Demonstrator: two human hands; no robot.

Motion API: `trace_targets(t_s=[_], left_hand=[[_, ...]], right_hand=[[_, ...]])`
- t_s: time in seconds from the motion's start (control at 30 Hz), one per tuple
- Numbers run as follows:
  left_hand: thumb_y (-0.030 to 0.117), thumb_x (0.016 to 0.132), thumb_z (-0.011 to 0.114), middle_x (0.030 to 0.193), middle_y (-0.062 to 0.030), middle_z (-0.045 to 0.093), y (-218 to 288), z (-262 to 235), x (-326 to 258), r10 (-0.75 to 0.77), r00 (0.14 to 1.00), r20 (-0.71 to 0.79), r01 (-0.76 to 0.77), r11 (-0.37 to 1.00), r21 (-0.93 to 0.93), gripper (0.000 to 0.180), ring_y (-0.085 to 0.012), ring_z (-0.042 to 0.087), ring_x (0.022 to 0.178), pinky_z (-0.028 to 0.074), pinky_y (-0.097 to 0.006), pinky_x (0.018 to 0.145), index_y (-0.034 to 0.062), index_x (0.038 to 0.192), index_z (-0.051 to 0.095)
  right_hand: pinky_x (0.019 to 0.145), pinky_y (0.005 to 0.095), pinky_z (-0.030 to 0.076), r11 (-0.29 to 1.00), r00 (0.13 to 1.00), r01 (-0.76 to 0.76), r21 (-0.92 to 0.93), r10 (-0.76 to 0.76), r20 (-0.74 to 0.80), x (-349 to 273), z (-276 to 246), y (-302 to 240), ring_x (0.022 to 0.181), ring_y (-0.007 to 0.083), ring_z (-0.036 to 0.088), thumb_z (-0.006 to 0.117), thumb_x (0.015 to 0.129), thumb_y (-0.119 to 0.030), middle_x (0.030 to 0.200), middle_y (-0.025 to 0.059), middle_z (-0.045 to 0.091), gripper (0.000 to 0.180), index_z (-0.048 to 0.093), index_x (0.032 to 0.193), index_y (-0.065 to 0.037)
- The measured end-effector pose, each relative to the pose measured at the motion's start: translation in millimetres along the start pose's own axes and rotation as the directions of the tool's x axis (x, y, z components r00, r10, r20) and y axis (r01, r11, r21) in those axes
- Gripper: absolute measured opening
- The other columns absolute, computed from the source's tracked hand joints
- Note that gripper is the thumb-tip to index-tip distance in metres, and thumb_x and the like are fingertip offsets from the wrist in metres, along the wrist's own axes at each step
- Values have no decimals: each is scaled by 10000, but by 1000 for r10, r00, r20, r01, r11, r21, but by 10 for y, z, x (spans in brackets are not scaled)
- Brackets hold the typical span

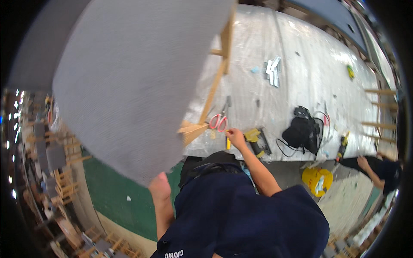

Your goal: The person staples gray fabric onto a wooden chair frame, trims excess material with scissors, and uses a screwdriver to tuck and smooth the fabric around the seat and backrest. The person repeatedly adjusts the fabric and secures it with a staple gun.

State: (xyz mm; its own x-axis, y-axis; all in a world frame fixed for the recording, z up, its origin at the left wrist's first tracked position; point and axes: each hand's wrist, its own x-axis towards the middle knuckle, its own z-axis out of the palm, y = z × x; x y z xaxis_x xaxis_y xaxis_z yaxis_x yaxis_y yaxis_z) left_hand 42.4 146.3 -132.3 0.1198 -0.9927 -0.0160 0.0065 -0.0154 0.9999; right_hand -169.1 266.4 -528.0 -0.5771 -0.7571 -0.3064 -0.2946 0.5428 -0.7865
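A large grey upholstered panel (133,90) on a pale wooden frame (215,88) fills the upper left, tilted and slightly blurred. At its lower edge is my left hand (160,185), closed on the fabric-covered rim, with most fingers hidden. Over the table's near edge my right hand (235,136) is closed in a pinch; whatever lies between the fingertips is too small to name. Right beside it lies a yellow and black staple gun (257,142). Scissors with red handles (219,122) lie just beyond my right fingers, near the frame's corner.
The table (254,107) is covered in clear plastic film. On it are staple strips (272,72), a black bundle with cords (302,131) and a green-yellow tool (350,72). A yellow bucket (317,181) stands below its edge. Another person (378,170) works at the right.
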Motion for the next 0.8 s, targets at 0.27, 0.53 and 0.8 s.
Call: trace_targets(t_s=[0.27,0.53,0.8], left_hand=[[324,1031,455,1284,-114,604,-529,-615,711,-11,973,229,-55,958,281,365,-283,558,1218,424,-508,1034,45,1228,585],[336,1062,370,1393,-144,570,259,-506,620,209,539,816,386,799,-460,439,-339,548,1239,369,-514,1124,45,1356,515],[237,1048,507,1069,-87,609,394,-468,781,-371,434,821,747,658,-97,338,-194,540,885,514,-359,805,-5,1284,522]], right_hand=[[763,480,546,978,994,109,-180,-105,33,477,601,-356,797,343,708,645,808,-199,843,171,711,190,698,895,-38],[769,456,583,905,904,-419,-72,409,-124,621,631,-568,935,330,729,713,796,-261,953,167,740,239,728,936,-68],[645,395,555,831,823,-414,372,516,-239,341,507,-590,794,243,720,805,724,-316,895,126,739,400,694,1018,-68]])
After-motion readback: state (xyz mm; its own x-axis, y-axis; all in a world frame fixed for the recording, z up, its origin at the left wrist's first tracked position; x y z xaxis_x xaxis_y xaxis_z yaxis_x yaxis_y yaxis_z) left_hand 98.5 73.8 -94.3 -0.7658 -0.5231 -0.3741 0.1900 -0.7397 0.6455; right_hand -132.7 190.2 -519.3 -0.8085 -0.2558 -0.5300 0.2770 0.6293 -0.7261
